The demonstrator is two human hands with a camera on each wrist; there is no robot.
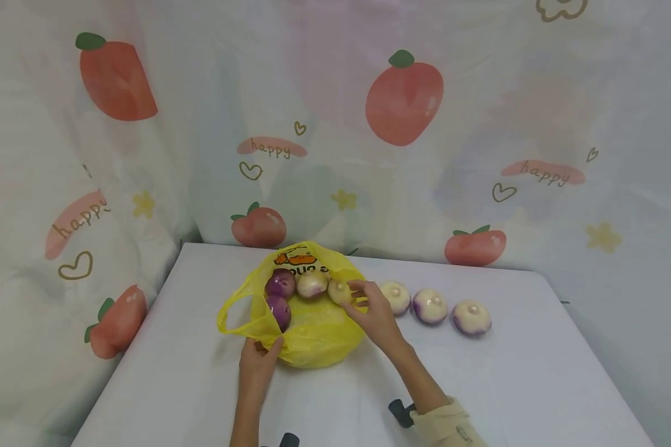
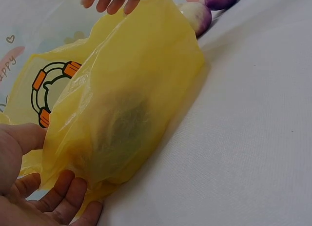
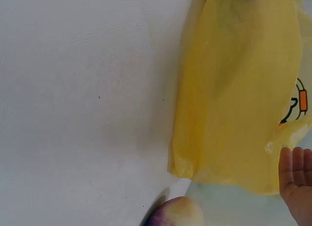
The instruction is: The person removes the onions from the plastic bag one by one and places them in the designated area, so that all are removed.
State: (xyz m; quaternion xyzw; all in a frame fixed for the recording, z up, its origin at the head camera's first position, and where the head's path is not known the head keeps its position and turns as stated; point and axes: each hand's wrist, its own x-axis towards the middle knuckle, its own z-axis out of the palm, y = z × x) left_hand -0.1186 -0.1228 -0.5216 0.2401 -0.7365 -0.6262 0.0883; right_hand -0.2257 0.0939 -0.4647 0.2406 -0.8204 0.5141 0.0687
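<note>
Now, bag gaping, left grip pinching rim

— What do we record of the bag?
— We record a yellow plastic bag, mouth open, its near rim pinched by the left hand.
— Contents?
— We count two purple bulbs and two paler bulbs visible inside; the right hand is at the rightmost.
— Outside?
— We note three white-and-purple bulbs in a row, right of the bag.

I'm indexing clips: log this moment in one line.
left hand: grips yellow plastic bag | right hand: at pale vegetable inside, contact unclear | outside bag: three purple-white vegetables
</note>
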